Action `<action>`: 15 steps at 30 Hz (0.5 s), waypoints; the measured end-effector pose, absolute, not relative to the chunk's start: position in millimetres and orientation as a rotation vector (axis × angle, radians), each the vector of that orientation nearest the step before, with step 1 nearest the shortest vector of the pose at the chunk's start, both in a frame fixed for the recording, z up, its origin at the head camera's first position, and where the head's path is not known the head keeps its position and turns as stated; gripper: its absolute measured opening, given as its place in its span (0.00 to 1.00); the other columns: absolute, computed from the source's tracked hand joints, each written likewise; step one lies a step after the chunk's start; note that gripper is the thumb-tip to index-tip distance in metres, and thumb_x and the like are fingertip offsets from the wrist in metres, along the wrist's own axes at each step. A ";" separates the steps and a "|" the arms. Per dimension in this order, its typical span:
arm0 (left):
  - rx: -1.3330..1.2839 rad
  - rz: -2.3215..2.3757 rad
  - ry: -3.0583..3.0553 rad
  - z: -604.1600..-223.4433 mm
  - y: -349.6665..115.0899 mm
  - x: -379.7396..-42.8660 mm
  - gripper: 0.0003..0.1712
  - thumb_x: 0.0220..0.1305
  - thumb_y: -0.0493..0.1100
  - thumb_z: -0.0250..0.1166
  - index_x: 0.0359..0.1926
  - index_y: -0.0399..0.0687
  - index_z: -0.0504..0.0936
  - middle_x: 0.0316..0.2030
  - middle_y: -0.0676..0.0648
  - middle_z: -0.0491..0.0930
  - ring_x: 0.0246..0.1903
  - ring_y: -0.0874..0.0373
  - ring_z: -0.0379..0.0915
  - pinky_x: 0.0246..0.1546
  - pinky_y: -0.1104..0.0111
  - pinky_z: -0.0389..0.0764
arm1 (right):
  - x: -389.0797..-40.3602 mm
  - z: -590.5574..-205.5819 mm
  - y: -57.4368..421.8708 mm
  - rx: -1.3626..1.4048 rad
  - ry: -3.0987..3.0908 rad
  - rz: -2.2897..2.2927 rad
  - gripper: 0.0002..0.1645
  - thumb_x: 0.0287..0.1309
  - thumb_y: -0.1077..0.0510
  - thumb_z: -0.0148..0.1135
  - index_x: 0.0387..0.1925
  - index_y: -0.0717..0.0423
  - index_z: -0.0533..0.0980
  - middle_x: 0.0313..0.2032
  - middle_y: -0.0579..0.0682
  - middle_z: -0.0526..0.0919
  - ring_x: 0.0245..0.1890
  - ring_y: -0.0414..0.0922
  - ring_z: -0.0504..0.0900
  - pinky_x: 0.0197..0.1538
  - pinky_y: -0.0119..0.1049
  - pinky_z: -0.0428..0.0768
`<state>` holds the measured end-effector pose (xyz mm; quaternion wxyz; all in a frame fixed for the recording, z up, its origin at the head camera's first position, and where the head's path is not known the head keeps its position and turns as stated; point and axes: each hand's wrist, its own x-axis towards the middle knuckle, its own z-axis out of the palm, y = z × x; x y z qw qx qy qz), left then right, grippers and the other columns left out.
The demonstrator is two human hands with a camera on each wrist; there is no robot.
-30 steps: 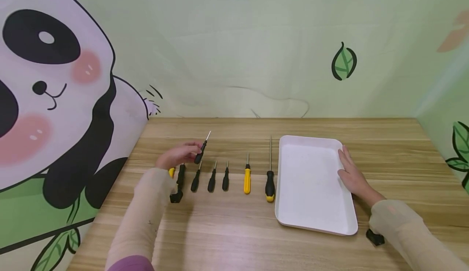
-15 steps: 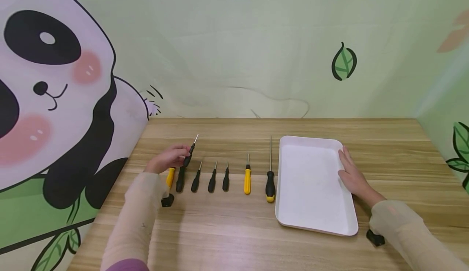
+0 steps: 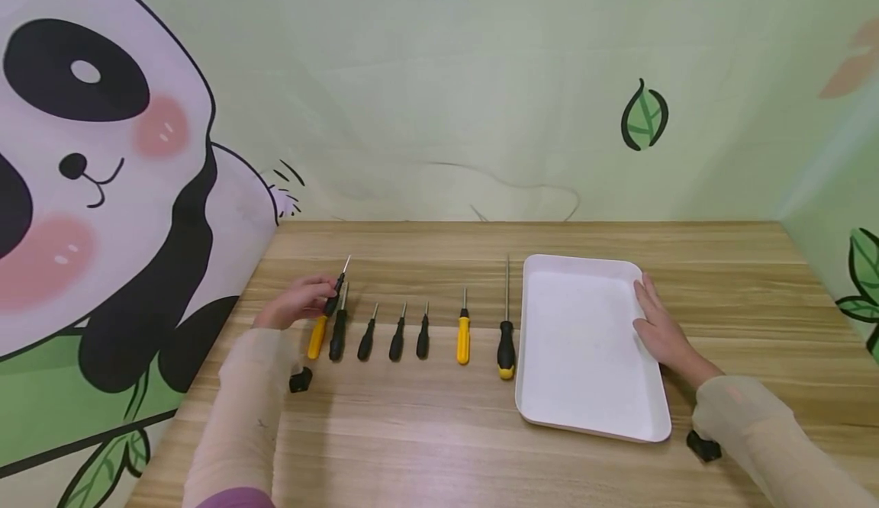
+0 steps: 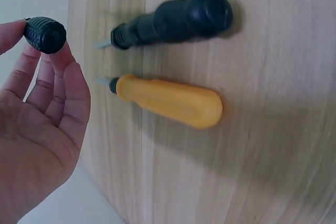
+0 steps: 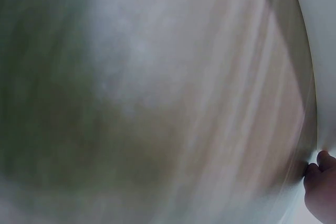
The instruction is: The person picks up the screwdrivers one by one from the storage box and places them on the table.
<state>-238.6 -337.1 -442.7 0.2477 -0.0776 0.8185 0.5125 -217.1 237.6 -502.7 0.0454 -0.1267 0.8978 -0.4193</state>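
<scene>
My left hand point(image 3: 295, 303) pinches a small black screwdriver point(image 3: 335, 294) between thumb and fingers, its thin shaft pointing up and away. In the left wrist view the ribbed end of its handle point(image 4: 46, 35) faces the camera, above the other fingers of the hand point(image 4: 47, 114). Just under it on the table lie a yellow-handled screwdriver point(image 3: 317, 337) and a larger black screwdriver point(image 3: 338, 336). My right hand point(image 3: 662, 329) holds the right rim of a white tray point(image 3: 584, 348), its thumb over the inner side. The right wrist view mostly shows blurred table and a bit of this hand point(image 5: 320, 190).
To the right of the left hand, several screwdrivers lie in a row: small black ones point(image 3: 397, 340), a yellow one point(image 3: 463, 340) and a long black-and-yellow one point(image 3: 507, 348) beside the tray. A wall with a panda picture point(image 3: 144, 188) borders the wooden table point(image 3: 426, 432).
My left hand has moved left with the small black screwdriver, from above the black ones to over the yellow-handled one. The right hand and the tray have stayed put.
</scene>
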 end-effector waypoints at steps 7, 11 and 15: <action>-0.210 1.422 2.236 -444.7 -349.1 -232.6 0.22 0.62 0.41 0.48 0.54 0.31 0.61 0.31 0.57 0.72 0.30 0.66 0.73 0.38 0.73 0.74 | -217.1 -503.8 237.7 -0.400 2.748 -1.291 0.35 0.56 0.67 0.35 0.63 0.72 0.38 0.66 0.64 0.29 0.66 0.59 0.30 0.62 0.60 0.38; -0.238 1.403 2.256 -445.3 -355.8 -229.4 0.22 0.63 0.43 0.47 0.54 0.31 0.61 0.29 0.58 0.72 0.29 0.67 0.73 0.37 0.74 0.73 | -217.1 -503.6 237.5 -0.402 2.752 -1.286 0.35 0.55 0.68 0.35 0.63 0.73 0.38 0.66 0.64 0.29 0.66 0.59 0.30 0.62 0.60 0.37; -0.270 1.369 2.282 -444.6 -361.0 -225.3 0.26 0.65 0.45 0.45 0.57 0.30 0.58 0.35 0.54 0.73 0.32 0.67 0.71 0.40 0.71 0.73 | -217.1 -503.2 237.4 -0.397 2.753 -1.281 0.35 0.55 0.68 0.35 0.63 0.73 0.38 0.66 0.65 0.29 0.66 0.59 0.30 0.62 0.60 0.37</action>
